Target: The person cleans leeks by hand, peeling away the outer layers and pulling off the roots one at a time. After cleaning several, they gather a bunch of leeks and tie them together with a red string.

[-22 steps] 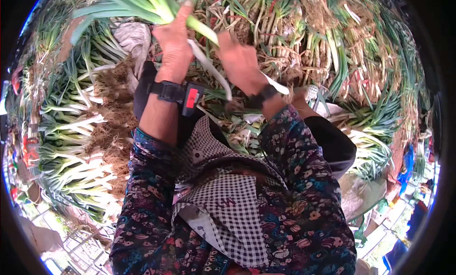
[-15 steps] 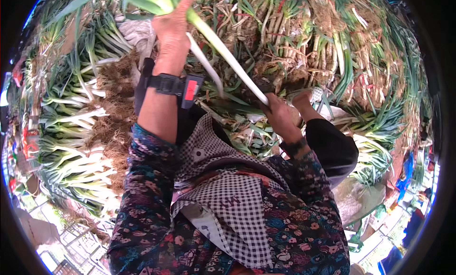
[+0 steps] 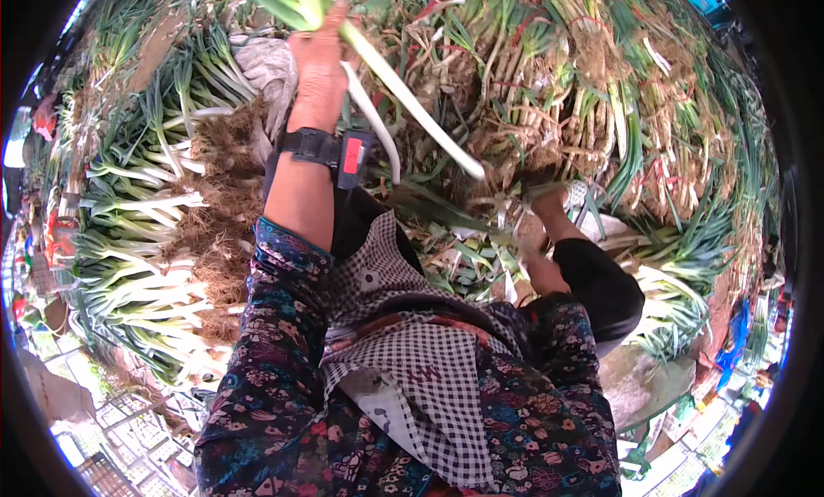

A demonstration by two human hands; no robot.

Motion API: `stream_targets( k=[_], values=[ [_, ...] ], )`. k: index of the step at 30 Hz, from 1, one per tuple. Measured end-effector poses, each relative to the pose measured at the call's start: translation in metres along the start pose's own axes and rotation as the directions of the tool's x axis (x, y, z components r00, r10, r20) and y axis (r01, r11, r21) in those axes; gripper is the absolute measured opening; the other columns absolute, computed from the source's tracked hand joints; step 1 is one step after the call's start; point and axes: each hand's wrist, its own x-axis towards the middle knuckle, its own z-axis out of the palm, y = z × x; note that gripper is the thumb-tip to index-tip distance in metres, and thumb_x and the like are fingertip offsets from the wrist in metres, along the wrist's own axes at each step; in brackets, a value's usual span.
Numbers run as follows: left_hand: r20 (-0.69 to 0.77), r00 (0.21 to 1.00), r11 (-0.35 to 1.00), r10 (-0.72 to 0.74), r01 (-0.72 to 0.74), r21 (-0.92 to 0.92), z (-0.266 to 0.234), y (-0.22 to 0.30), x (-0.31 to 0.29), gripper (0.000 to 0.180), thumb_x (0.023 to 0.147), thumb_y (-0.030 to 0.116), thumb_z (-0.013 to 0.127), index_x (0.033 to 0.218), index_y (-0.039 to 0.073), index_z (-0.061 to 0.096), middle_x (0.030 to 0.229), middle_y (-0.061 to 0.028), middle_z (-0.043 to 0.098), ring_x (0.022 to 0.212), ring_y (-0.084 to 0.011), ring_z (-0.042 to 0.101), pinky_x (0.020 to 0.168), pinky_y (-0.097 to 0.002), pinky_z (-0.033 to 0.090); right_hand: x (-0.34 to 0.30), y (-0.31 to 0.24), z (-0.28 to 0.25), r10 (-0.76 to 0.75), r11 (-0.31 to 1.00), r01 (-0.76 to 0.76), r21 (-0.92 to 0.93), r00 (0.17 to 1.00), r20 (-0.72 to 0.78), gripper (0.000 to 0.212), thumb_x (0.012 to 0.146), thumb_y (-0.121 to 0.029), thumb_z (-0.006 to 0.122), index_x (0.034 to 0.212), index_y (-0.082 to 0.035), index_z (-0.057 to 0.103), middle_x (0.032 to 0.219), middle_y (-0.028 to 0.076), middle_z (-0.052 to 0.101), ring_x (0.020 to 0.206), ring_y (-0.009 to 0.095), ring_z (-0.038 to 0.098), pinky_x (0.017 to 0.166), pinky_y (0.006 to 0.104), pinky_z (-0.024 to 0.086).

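My left hand (image 3: 318, 55) is closed round leeks at the top of the view, just below their fanned green leaves (image 3: 296, 1). One long white leek stalk (image 3: 416, 102) slants down to the right from the fist, its lower end free. A second, shorter white stalk (image 3: 373, 115) hangs beside it from the same hand. My right hand (image 3: 542, 269) is low by my bent knee, apart from the stalks and smeared by motion. A blurred green leaf strip (image 3: 455, 209) runs toward it; whether the fingers hold it is unclear.
Leeks with white stalks (image 3: 154, 282) and brown roots (image 3: 210, 218) lie in a row on the left. Bundles of untrimmed leeks (image 3: 549, 102) fill the far side. Leaf scraps (image 3: 468, 261) cover the ground before me. More white-stalked leeks (image 3: 674, 278) lie at right beside my knee.
My right hand has let go of the long stalk's lower end and moved down toward my knee. My left hand still grips the leeks and has shifted slightly down in the view.
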Motion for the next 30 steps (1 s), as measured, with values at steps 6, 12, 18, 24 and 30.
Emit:
stream_targets(
  k=[6,12,18,24,30],
  values=[
    [-0.042,0.993,0.99,-0.111,0.114,0.077,0.011,0.001,-0.019,0.021,0.08,0.014,0.073,0.092,0.006,0.057,0.076,-0.0055,0.061,0.056,-0.01,0.048,0.044,-0.0203,0.038,0.033,-0.073,-0.054,-0.504,0.861,0.465,-0.206,0.833,-0.228,0.037,0.081,-0.005,0.061,0.117,-0.004,0.054,0.108,0.017,0.058,0.09,0.036,0.062,0.078,0.0479,0.049],
    [0.322,0.928,0.982,-0.186,0.188,0.025,0.015,-0.011,-0.031,0.024,0.079,0.011,0.074,0.098,0.002,0.063,0.072,-0.0024,0.062,0.055,-0.0082,0.055,0.043,-0.0196,0.037,0.102,-0.222,-0.123,-0.372,0.815,0.577,0.044,0.58,-0.725,0.037,0.079,-0.008,0.069,0.111,-0.003,0.051,0.106,0.017,0.057,0.082,0.034,0.062,0.065,0.0396,0.053],
    [0.408,0.908,0.994,-0.089,0.058,0.088,0.015,-0.015,-0.039,0.021,0.08,0.01,0.074,0.097,0.002,0.066,0.079,-0.0062,0.067,0.06,-0.0102,0.062,0.045,-0.0193,0.045,0.136,-0.242,-0.152,-0.391,0.895,0.437,-0.093,0.666,-0.635,0.031,0.077,-0.009,0.07,0.099,-0.005,0.05,0.097,0.013,0.057,0.078,0.033,0.062,0.063,0.0417,0.051],
    [0.435,0.9,0.986,-0.021,-0.053,0.158,0.015,-0.012,-0.039,0.023,0.077,0.011,0.077,0.094,0.0,0.066,0.079,-0.008,0.069,0.058,-0.0112,0.064,0.047,-0.0206,0.051,0.137,-0.224,-0.149,-0.44,0.804,0.588,0.085,0.685,-0.581,0.026,0.074,-0.006,0.071,0.089,-0.002,0.05,0.084,0.014,0.059,0.074,0.032,0.063,0.063,0.0408,0.048],
    [0.374,0.928,0.993,-0.007,-0.039,0.113,0.023,-0.015,-0.047,0.024,0.072,0.013,0.081,0.087,0.001,0.066,0.073,-0.0043,0.066,0.053,-0.0076,0.058,0.043,-0.0193,0.044,0.129,-0.225,-0.133,-0.436,0.763,0.623,0.172,0.693,-0.575,0.018,0.075,-0.003,0.069,0.082,-0.004,0.053,0.077,0.011,0.06,0.069,0.03,0.062,0.061,0.0394,0.048]
  ],
)
